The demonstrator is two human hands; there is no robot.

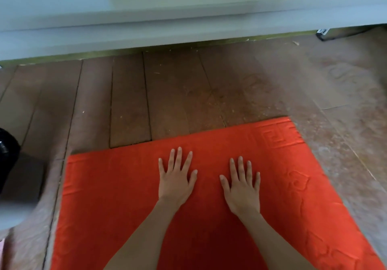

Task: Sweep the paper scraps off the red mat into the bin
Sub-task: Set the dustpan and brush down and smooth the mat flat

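A red mat (pixel 117 190) with an embossed border lies on the wooden floor and fills the lower middle of the view. My left hand (pixel 175 178) rests flat on it, palm down, fingers spread. My right hand (pixel 241 186) lies flat beside it in the same way, a short gap between the two. Neither hand holds anything. No paper scraps show on the visible part of the mat. At the left edge a black shiny object (pixel 7 156), possibly a bin bag, is partly cut off.
Brown floorboards (pixel 167 93) with small specks stretch beyond the mat to a pale low ledge (pixel 146 28) across the top. A small dark object (pixel 322 33) sits under the ledge at the far right. A blurred grey shape (pixel 14 213) shows at the lower left.
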